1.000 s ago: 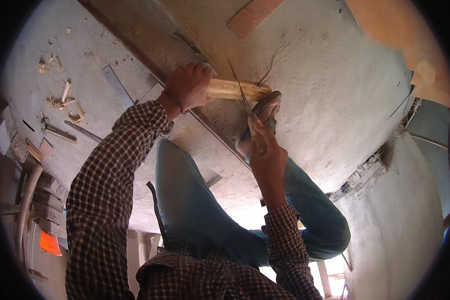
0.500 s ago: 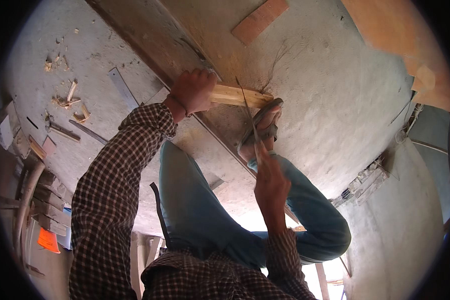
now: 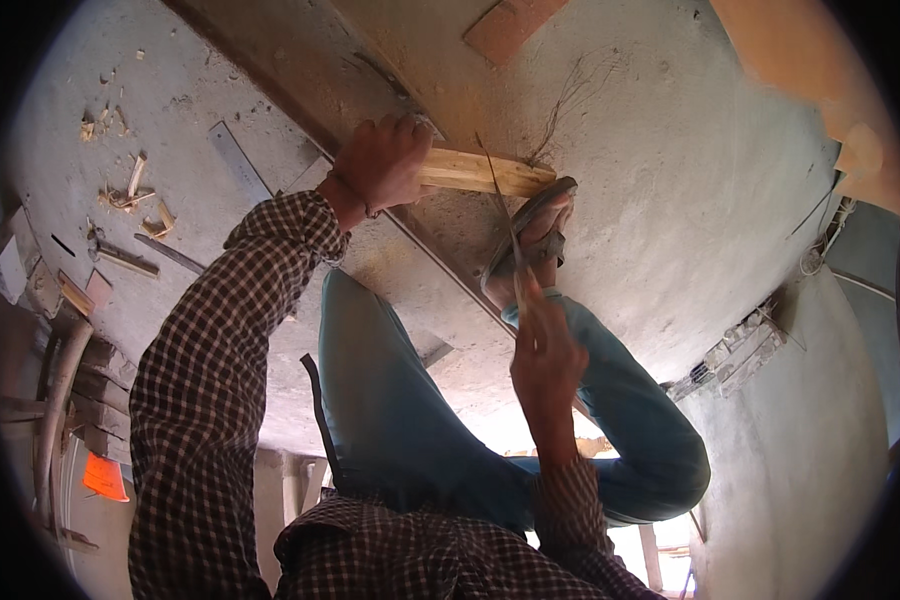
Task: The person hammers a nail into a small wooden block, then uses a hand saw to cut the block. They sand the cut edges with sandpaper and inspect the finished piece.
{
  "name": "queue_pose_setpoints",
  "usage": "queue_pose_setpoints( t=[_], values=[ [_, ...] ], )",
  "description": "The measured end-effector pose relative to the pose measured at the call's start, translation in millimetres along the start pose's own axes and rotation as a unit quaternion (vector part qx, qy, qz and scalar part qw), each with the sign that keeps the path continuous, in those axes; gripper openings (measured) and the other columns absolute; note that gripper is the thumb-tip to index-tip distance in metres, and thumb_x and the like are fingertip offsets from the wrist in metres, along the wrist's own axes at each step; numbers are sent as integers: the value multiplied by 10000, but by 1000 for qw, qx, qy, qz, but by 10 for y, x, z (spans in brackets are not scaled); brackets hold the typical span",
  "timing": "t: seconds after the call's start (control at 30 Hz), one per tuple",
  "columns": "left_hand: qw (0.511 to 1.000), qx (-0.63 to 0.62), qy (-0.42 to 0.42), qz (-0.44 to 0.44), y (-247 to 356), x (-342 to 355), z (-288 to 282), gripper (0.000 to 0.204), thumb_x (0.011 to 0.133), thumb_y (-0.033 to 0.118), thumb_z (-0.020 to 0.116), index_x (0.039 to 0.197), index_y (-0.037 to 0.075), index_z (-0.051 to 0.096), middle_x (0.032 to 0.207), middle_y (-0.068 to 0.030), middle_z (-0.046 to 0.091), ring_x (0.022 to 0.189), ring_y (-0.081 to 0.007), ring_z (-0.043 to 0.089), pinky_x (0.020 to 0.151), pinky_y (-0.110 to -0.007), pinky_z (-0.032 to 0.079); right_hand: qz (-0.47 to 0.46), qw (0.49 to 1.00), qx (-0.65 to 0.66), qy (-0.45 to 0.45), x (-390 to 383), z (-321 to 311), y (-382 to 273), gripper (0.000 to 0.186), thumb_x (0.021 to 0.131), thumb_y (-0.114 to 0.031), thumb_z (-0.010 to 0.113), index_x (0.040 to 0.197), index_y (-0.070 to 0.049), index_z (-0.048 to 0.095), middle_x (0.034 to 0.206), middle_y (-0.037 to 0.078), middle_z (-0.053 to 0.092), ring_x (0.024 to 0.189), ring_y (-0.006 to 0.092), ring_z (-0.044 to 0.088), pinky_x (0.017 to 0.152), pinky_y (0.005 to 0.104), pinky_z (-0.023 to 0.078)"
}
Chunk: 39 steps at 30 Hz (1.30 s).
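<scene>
- Two hands are at work near the middle of the frame, and we judge the step in hand to be sawing across a short length of wood.
- Our left hand, above centre, is closed on the left part of the wood piece, which lies across the upper middle of the frame.
- Our right hand, right of centre and lower down, is wrapped around the handle end of a thin saw; its blade points up the frame and crosses the wood toward the right end.
- How deep any cut goes, we cannot tell, since the blade shows nearly edge-on.
- Our sandalled foot sits by the wood's right end; whether it presses on it is unclear.
- To the left lie a metal strip, wood scraps and a hammer.
- The next stroke, we think, calls for a firm left hold, a straight blade line and toes clear of the teeth.
</scene>
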<state>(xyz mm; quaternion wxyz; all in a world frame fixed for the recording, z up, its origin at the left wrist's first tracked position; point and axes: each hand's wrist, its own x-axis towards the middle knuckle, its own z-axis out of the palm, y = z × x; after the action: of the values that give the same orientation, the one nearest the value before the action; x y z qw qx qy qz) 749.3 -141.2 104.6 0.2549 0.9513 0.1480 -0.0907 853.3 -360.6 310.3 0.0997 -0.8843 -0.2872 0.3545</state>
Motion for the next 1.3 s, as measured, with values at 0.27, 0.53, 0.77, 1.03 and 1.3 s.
queue_pose_setpoints(
  t=[0.27,0.53,0.77,1.03,1.3],
  values=[
    [999,0,-35,-30,-30,59,-48,696,650,524,928,1058,47,629,958,-118,669,901,-276,687,738,-432,580,3,1000,-14,-23,-134,-291,-145,343,978,-23,629,1320,-58,636,1171,192,742,1093,348,724,857,407,590],
    [999,-14,-29,-23,-90,54,24,664,657,523,930,1016,55,626,913,-114,666,838,-267,690,702,-431,580,12,999,-34,-28,270,69,-89,351,977,5,610,1320,-63,647,1173,171,742,1075,320,724,871,428,587],
    [999,-18,27,6,-77,125,40,644,639,500,944,980,64,615,887,-105,665,783,-271,693,670,-432,583,-28,999,19,35,529,265,70,412,955,-9,616,1350,-121,660,1044,153,768,804,318,746,686,386,584],
    [994,-112,8,-5,-127,91,90,618,629,460,957,949,53,619,824,-124,655,752,-293,691,656,-442,580,20,999,-26,9,78,-207,-179,343,919,22,679,1261,-5,675,1144,197,753,1011,325,760,829,387,599],
    [980,-194,13,-50,-146,73,71,531,712,473,922,880,35,672,767,-145,690,660,-293,699,625,-433,575,9,998,26,51,62,-221,-76,337,926,20,665,1259,-24,681,1078,137,762,904,275,760,759,335,593]
  ],
)
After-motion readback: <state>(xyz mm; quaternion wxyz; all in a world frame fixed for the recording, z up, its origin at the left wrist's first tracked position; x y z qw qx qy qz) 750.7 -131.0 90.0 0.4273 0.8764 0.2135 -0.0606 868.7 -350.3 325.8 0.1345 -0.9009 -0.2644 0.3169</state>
